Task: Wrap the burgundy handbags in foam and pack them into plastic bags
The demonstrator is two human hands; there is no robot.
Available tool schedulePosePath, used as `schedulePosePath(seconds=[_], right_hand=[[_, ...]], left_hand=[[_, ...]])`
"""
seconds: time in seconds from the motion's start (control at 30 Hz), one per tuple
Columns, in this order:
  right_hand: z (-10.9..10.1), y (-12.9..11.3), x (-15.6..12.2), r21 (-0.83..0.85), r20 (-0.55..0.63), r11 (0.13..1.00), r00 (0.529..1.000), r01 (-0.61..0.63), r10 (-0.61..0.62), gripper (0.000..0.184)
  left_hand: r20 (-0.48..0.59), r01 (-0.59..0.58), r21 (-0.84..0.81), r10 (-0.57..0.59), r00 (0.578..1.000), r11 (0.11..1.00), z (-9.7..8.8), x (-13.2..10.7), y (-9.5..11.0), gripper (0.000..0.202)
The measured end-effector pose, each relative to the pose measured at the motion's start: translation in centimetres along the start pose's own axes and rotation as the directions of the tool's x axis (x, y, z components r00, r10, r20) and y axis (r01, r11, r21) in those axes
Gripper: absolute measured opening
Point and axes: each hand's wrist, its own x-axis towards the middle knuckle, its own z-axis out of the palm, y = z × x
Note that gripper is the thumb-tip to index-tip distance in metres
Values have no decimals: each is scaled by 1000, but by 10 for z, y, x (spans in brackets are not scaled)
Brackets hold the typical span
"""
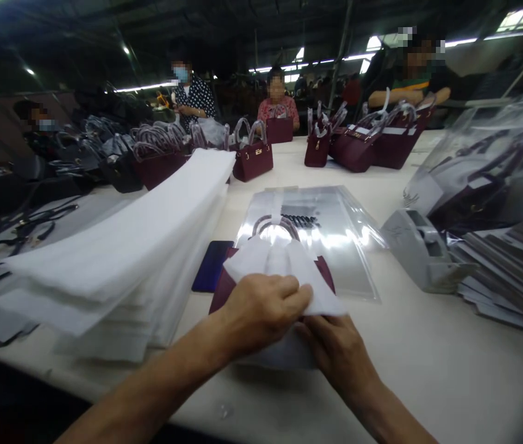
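A maroon handbag [223, 290] with wrapped handles [264, 223] is on the table in front of me, largely covered by a white sheet of soft wrapping [284, 265]. My left hand [266, 305] has its fingers closed on the sheet's near part, over the bag's front. Lower and to the right, my right hand [335, 345] grips the same sheet, its fingertips partly hidden beneath it. Just beyond the bag lie clear plastic bags [335, 246] with dark print. A dark blue phone-like slab [210, 265] lies left of the handbag.
A stack of white foam sheets [141, 240] spreads at left. A grey tape dispenser [421, 250] and piled grey card pieces [506, 271] sit at right, near a plastic-covered bag [474, 191]. Several maroon handbags [255, 160] stand farther back, with people behind them.
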Motion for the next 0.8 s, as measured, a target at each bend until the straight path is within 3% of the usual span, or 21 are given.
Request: schedulePosePath(seconds=[0.13,0.27,0.4,0.5,0.57,0.67,0.73,0.8], right_hand=[[-1,0,-3,18,-101,999,994,41,-39,9],[1,2,2,59,-55,998,998,-35,38,10],[5,8,9,114,-28,986,992,-122,126,16],[-9,16,21,204,97,961,981,-185,168,12],[-28,20,40,241,230,938,953,-251,196,9],[-49,23,89,173,193,947,952,-271,237,13],[-43,23,131,107,202,975,964,-196,172,19],[-18,24,171,55,368,992,926,-112,84,31]], left_hand=[[-65,16,14,-15,998,1000,15,-29,30,27],[-161,221,-15,-221,962,975,47,-48,49,31],[-271,344,29,-324,907,939,63,-47,47,26],[-262,301,18,-286,922,953,67,-42,39,28],[-239,270,17,-258,936,963,68,-40,35,29],[-269,263,40,-244,932,964,69,-41,32,30],[-290,261,47,-237,927,964,70,-42,33,31],[-302,247,52,-221,927,968,72,-43,33,32]])
